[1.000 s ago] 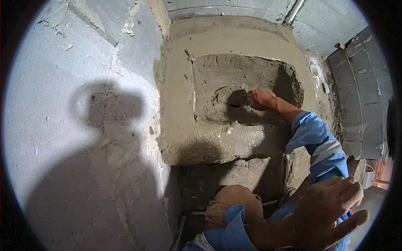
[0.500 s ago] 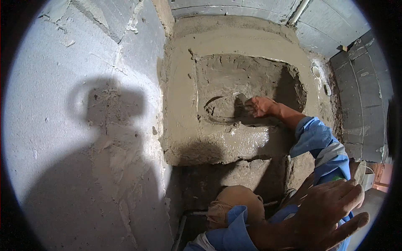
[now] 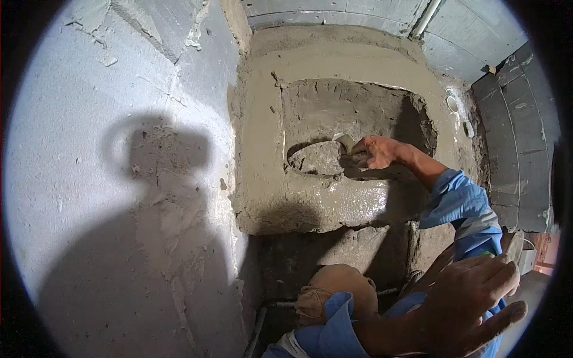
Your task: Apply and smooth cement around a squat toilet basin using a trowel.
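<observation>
My right hand (image 3: 377,153) reaches into a rectangular recess in wet grey-brown mortar (image 3: 262,119), fingers closed round what looks like a small trowel (image 3: 344,141). Its handle is mostly hidden by the hand; the pale blade tip shows left of the fingers. Beside the blade, a rough oval patch of mortar (image 3: 316,158) lies at the recess's near left, with a dark groove along its edge. My left hand (image 3: 459,301) lies across in front of my right sleeve at the lower right, fingers stretched and thumb apart, holding nothing.
A pale block wall (image 3: 197,77) rises close on the left, bearing my shadow. Block walls also stand behind and to the right. A white pipe (image 3: 427,18) runs down the back wall; a round pipe opening (image 3: 452,104) sits at the right. Below the mortar's front edge is a lower step.
My right hand has shifted slightly nearer and to the right, and the trowel has turned so more of its pale blade shows. The oval patch's edge stands out more. My left hand has stayed put.
</observation>
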The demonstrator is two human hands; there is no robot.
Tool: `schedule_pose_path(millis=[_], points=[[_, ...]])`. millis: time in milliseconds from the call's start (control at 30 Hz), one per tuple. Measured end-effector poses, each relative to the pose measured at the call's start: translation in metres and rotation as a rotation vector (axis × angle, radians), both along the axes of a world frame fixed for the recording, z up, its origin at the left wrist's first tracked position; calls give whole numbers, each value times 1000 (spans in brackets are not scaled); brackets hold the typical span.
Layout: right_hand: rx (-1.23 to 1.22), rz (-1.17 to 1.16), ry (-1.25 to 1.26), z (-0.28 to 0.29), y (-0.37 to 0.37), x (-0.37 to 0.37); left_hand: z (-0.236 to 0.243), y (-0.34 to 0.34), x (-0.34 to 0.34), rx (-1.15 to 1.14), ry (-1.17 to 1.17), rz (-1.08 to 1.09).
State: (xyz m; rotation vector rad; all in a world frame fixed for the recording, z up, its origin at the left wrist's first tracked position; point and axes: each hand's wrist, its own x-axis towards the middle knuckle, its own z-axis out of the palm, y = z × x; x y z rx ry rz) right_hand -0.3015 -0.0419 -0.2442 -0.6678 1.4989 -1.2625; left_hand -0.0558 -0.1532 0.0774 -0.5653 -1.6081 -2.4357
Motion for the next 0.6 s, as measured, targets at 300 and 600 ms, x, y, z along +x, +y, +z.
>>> schedule_pose_path(millis=[300,600], points=[[341,-78,285,168,32,32,-2,22,6,6,24,18],[41,-1000,400,221,243,131,-6,49,4,16,23,-63]])
